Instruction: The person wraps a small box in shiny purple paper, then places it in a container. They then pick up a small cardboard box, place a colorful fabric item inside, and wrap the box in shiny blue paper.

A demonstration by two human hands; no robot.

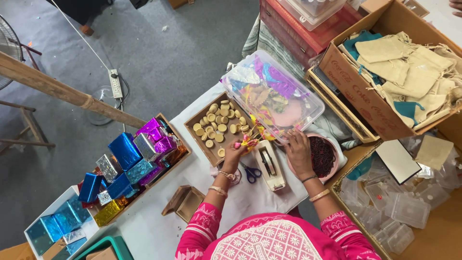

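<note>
My left hand (234, 153) is closed on a small bunch of pink and yellow decorative flowers (250, 139), held just above the white table beside a shallow wooden tray of round tan discs (219, 126). My right hand (299, 150) reaches into a pink bowl of dark red threads (323, 156), fingers curled at its left rim; whether it grips anything is hidden. A white tape dispenser (269, 165) stands between my hands. Blue-handled scissors (250, 172) lie under my left wrist.
A clear plastic box of coloured trims (272, 94) sits behind the bowl. Shiny foil-wrapped gift boxes (130, 163) fill a tray on the left. A cardboard box of cloth pouches (404, 67) and clear plastic containers (404, 212) are on the right. A small wooden box (185, 200) stands near me.
</note>
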